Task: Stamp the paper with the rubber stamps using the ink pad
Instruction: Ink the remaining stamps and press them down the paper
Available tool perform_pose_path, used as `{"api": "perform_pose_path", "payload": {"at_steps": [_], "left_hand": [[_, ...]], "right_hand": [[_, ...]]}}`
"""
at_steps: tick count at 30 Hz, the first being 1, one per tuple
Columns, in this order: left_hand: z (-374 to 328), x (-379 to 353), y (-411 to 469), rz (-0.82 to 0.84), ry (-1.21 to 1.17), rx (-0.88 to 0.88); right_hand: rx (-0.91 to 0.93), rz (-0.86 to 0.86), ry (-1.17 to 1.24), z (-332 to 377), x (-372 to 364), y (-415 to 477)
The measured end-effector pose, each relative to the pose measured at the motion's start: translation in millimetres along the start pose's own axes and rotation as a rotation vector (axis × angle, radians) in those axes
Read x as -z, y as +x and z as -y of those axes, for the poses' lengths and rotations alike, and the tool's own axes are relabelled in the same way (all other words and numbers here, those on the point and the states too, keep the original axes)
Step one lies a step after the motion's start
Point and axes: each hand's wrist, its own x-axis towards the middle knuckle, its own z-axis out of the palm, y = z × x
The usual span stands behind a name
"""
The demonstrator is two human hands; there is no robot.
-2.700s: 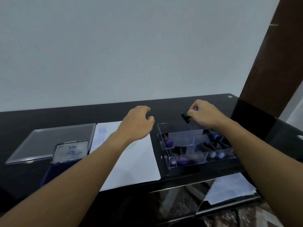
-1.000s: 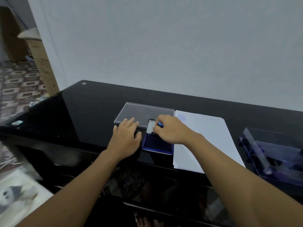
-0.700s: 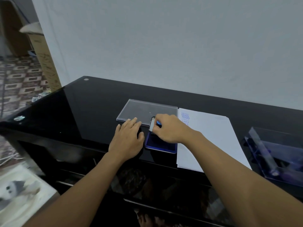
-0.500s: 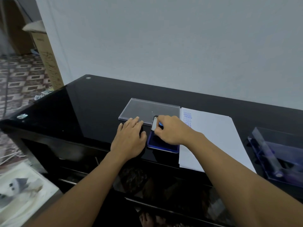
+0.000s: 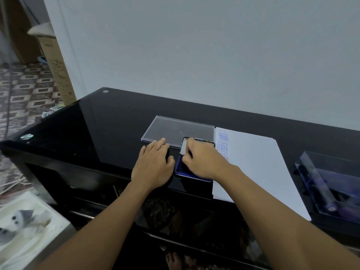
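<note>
Two bare forearms reach in from the near edge over a black glass table (image 5: 109,131). The left hand (image 5: 153,166) lies flat on the tabletop with its fingers straight and relaxed, gripping nothing, just beside the left edge of the blue ink pad (image 5: 180,168); its fingertips reach the near edge of a clear plastic lid (image 5: 175,129) that lies flat farther back. The right hand (image 5: 203,161) rests over the ink pad with its fingers curled, pinching a small dark rubber stamp (image 5: 190,154) that the hand hides almost wholly. Behind the knuckles the pad's own cover (image 5: 184,148) is folded open, its pale inside facing up. Touching the pad's right side lies the white paper (image 5: 257,164), with a column of blue prints (image 5: 223,140) reading AMENDED and SAMPLE down its far left edge. Well apart to the right stands a clear stamp box (image 5: 331,182), its contents blurred. A pale wall (image 5: 194,55) rises behind the table.
</note>
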Motion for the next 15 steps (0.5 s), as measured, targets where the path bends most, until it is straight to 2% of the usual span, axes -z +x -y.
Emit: {"api": "perform_pose_path", "payload": {"at_steps": [10,15], "left_hand": [[-0.7,0.8,0.3,-0.006,0.008,0.007],[-1.6,1.6,-0.8,-0.009,0.001,0.007]], "right_hand": [[-0.041,0.026,0.058,-2.1,1.0,6.4],[-0.027,-0.021,0.033,-1.3,-3.2,0.4]]}}
